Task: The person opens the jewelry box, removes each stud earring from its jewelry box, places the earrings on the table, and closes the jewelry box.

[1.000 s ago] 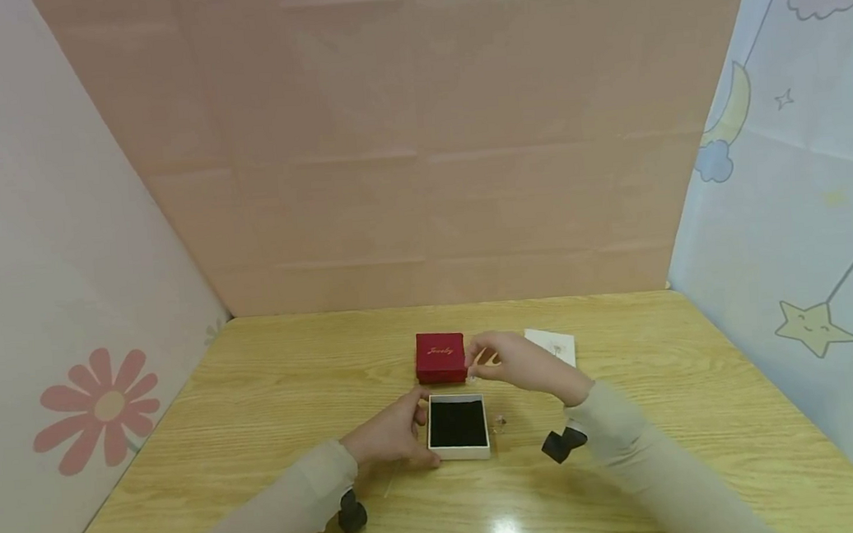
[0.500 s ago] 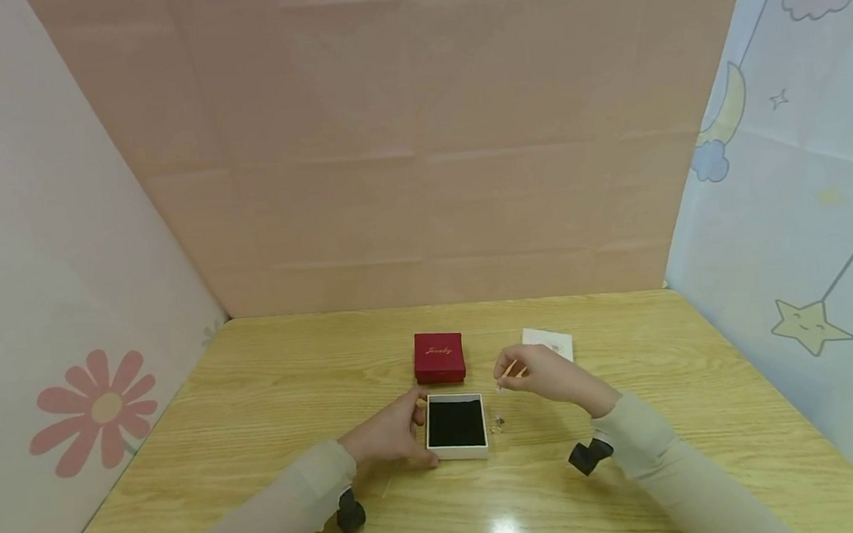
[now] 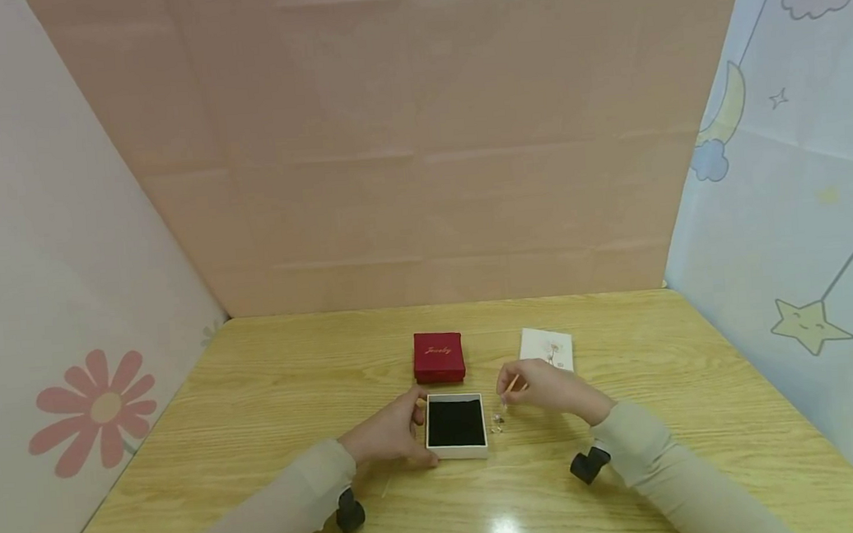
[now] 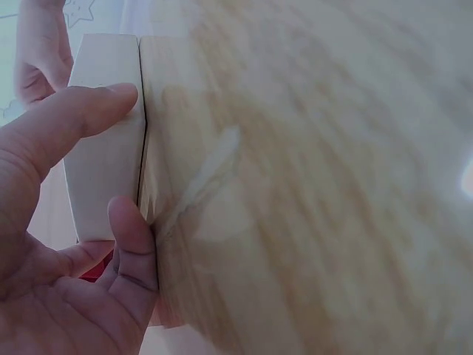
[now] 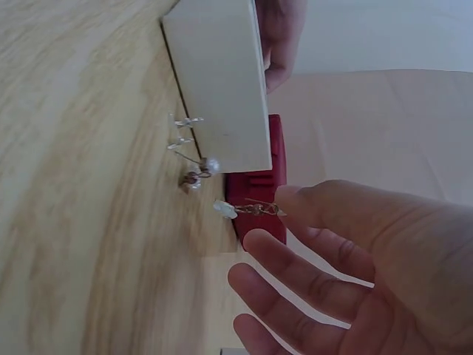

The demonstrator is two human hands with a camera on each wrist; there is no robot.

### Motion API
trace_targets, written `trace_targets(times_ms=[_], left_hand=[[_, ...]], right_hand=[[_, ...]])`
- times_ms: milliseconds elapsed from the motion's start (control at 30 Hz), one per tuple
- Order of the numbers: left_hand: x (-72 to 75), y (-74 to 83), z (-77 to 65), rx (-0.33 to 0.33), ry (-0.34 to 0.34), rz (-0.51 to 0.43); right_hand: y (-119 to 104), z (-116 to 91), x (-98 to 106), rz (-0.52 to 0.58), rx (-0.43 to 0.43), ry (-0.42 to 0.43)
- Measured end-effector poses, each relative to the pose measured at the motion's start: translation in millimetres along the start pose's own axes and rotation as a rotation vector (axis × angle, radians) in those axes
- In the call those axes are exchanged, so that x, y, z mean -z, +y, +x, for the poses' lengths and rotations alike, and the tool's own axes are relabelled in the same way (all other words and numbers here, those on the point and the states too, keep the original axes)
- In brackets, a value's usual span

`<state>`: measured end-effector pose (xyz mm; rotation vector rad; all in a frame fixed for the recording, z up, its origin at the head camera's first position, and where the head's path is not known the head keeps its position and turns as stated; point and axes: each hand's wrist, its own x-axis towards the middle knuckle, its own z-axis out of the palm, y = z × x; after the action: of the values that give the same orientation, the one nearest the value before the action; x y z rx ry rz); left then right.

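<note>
My left hand (image 3: 388, 431) grips the left side of an open white box (image 3: 460, 454) with a black lining (image 3: 456, 424). In the left wrist view its thumb (image 4: 111, 103) presses on the box's near side and other fingers curl at the left. My right hand (image 3: 549, 388) pinches an earring (image 5: 255, 209) between thumb and forefinger, and its clear bead hangs down. Below that, beside the box's right wall, lie a pearl earring (image 5: 209, 166) and small clear ear backs (image 5: 179, 142). The right hand is low over the table, just right of these pieces.
A red jewelry box (image 3: 439, 358) with gold lettering stands behind the white box. To its right lies a white card (image 3: 547, 346) printed with a flower. A thin clear strip (image 4: 203, 177) lies on the wooden table near the left hand.
My right hand has moved from beside the red box to the right and closer to me, lowering the earring near the other pieces. The left hand stays on the white box.
</note>
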<state>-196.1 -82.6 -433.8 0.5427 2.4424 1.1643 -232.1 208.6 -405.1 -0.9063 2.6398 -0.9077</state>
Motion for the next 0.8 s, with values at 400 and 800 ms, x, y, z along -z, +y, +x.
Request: trace_targets(times_ms=[400,800], left_hand=[[-0.1,-1.5,0.5,-0.009,-0.007,-0.018],[0.1,-1.0,0.1,-0.011,-0.001,0.003]], right_hand=[[10,1,-13,-0.012,0.03,0.003],[16,0,-16,0.015,0.066,-0.017]])
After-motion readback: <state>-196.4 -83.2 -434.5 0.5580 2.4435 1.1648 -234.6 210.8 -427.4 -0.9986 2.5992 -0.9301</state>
